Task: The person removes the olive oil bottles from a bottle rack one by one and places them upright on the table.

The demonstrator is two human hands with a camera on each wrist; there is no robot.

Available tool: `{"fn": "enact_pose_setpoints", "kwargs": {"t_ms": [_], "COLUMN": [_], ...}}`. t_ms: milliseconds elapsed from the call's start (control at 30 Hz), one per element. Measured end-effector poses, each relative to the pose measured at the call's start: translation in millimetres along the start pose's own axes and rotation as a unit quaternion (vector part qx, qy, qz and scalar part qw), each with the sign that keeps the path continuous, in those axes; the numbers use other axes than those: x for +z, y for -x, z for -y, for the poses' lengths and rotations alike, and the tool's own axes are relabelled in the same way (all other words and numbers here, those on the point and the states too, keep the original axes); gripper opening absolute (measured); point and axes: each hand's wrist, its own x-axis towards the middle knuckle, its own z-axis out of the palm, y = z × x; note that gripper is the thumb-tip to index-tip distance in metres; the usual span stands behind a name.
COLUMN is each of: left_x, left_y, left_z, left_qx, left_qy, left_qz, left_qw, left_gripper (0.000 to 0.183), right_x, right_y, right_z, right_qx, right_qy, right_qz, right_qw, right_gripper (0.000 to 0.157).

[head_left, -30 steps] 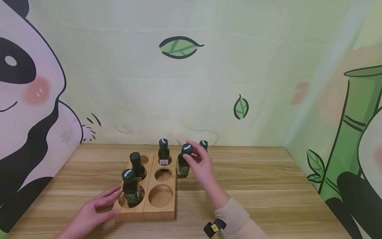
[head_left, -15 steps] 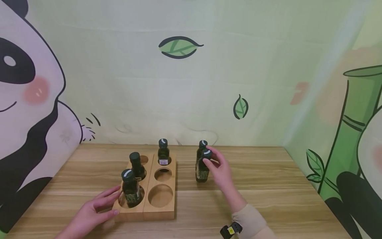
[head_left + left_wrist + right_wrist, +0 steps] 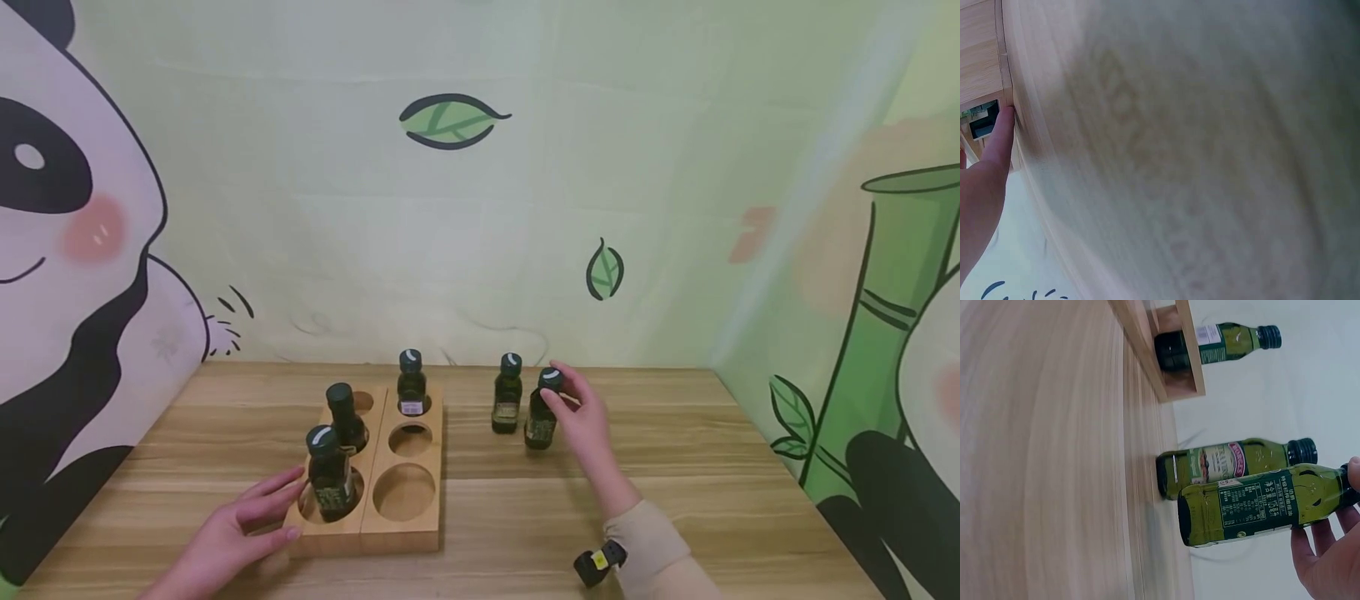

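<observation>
The right hand (image 3: 583,414) pinches the cap of an olive oil bottle (image 3: 542,412), upright just beside another bottle (image 3: 507,397) on the desk (image 3: 675,467). Two bottles seem unloaded; three remain in the wooden rack (image 3: 408,533), which the left hand (image 3: 232,529) steadies, fingers relaxed.

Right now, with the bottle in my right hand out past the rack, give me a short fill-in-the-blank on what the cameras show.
1. The wooden rack holds ____ bottles in its holes.
2. The right hand grips the held bottle by its ____.
3. The held bottle is beside the lone bottle that stands on the ____.
4. The left hand rests against the rack's near ____ corner.

Missing words: three; cap; table; left
</observation>
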Motion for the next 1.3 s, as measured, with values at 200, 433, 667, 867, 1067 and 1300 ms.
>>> {"fn": "enact_pose_setpoints", "kwargs": {"t_ms": [200, 433, 667, 867, 1067, 1300], "left_x": [0.6, -0.3, 0.4, 1.0, 0.8, 0.9], "left_y": [-0.8, -0.5, 0.0, 1.8, 1.1, 2.3], "left_z": [0.7, 1.5, 2.0, 0.3, 0.7, -0.7], "left_qx": [-0.009, 0.001, 0.010, 0.013, 0.019, 0.020], "left_qy": [0.013, 0.004, 0.012, 0.015, 0.013, 0.005], "left_qz": [0.003, 0.003, 0.001, -0.001, 0.000, -0.001], "left_qw": [0.9999, 1.0000, 0.9999, 0.9998, 0.9997, 0.9998], "left_gripper": [0.063, 0.061, 0.061, 0.061, 0.060, 0.061], "right_x": [-2.9, -0.7, 0.6, 2.8, 4.9, 5.9], "right_y": [-7.8, -18.6, -25.7, -29.9, -31.6, -31.6], "right_z": [-3.3, -9.5, -11.5, -13.6, -17.0, -20.3], "right_qx": [0.020, 0.031, 0.048, 0.060, 0.064, 0.068], "right_qy": [0.010, 0.019, 0.021, 0.022, 0.019, 0.018], "right_qz": [-0.006, -0.012, -0.011, -0.006, -0.004, -0.006], "right_qw": [1.000, 0.999, 0.999, 0.998, 0.998, 0.998], "right_gripper": [0.040, 0.041, 0.042, 0.043, 0.043, 0.042]}}
